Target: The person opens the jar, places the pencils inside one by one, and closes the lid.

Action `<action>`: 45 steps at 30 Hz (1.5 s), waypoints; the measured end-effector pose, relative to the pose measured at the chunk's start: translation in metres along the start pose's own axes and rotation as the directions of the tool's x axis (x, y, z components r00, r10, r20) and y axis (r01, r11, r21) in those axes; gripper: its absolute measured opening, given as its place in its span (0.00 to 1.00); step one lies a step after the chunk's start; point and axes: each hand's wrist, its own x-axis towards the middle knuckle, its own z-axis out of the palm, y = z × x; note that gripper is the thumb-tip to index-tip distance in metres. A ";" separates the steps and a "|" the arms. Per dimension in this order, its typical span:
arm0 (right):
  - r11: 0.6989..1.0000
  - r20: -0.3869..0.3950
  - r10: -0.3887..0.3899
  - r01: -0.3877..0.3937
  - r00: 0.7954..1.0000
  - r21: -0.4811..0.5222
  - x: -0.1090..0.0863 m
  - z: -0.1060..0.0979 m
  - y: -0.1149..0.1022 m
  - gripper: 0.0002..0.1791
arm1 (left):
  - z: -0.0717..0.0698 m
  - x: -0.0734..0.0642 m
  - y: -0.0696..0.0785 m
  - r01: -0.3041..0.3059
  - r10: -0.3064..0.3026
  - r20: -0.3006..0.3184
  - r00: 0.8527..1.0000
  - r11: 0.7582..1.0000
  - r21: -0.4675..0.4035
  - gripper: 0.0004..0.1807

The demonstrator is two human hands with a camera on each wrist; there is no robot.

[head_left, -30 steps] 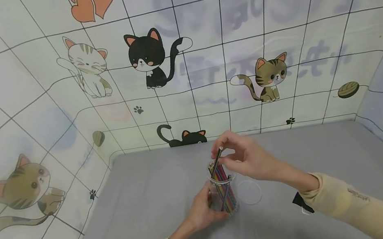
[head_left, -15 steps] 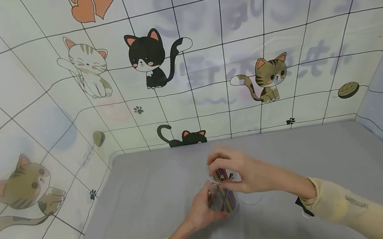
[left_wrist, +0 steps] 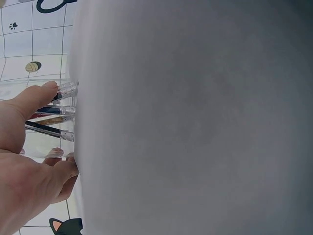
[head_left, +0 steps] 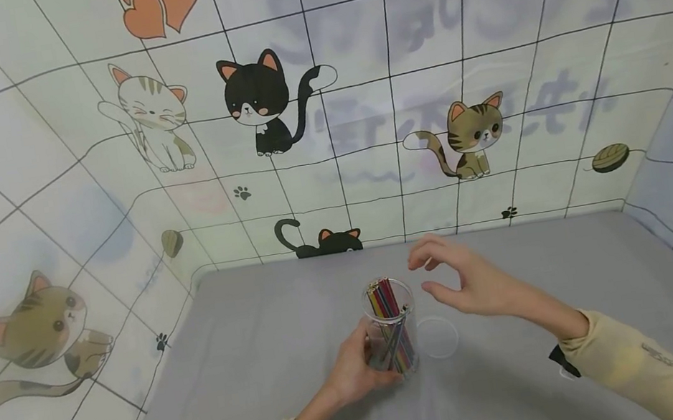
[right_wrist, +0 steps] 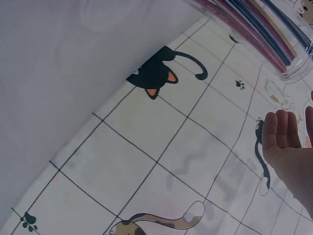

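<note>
A clear jar stands upright on the table, packed with colored pencils and what look like pens; clear capped ends show at its base in the left wrist view. My left hand grips the jar low on its left side, thumb and fingers around it. To the right of the jar's mouth, my right hand hangs in the air, apart from it, fingers loosely bent and holding nothing. In the right wrist view the pencils show through the jar wall, away from the right hand.
A clear round lid lies flat just right of the jar. The grey table ends at a white cloth wall printed with cartoon cats and grid lines.
The right hand lowered a dark pencil into the jar, let it go, and moved up and right off the rim. The left hand kept its grip on the jar.
</note>
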 end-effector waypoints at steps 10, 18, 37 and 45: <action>0.998 -0.003 0.049 -0.049 0.999 -0.027 -0.024 0.005 0.028 0.27 | 0.000 0.000 -0.001 -0.015 0.015 -0.008 1.000 1.000 0.008 0.48; 0.997 0.045 0.069 -0.067 0.997 -0.045 -0.043 0.016 0.041 0.27 | 0.000 0.000 0.000 -0.013 0.013 -0.006 1.000 1.000 0.002 0.49; 0.953 0.201 0.302 -0.293 0.932 -0.077 -0.079 0.043 0.061 0.28 | 0.000 -0.001 0.000 0.000 0.000 -0.002 1.000 1.000 0.004 0.49; 0.934 0.246 0.358 -0.341 0.901 -0.109 -0.087 0.051 0.065 0.33 | 0.000 0.000 -0.001 0.002 -0.002 -0.008 1.000 1.000 0.018 0.51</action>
